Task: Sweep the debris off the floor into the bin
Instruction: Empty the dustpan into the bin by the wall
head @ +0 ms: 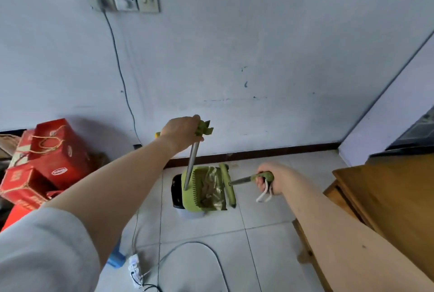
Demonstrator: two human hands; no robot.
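My left hand (182, 130) grips the green top of a long grey dustpan handle (192, 165). The green dustpan (196, 194) is tipped over a small bin with a black liner (176, 189) on the tiled floor near the wall. Crumpled wrappers and debris (212, 188) lie in the pan. My right hand (273, 177) holds the green grip of a short broom (244, 180), a white loop hanging from it. The broom's green head (227, 185) rests at the pan's right edge.
Red gift boxes (44, 160) are stacked at the left against the wall. A wooden table (385, 197) stands at the right. A power strip (135, 266) and cables (199, 247) lie on the floor in front. A cord (117, 61) runs down the wall from sockets.
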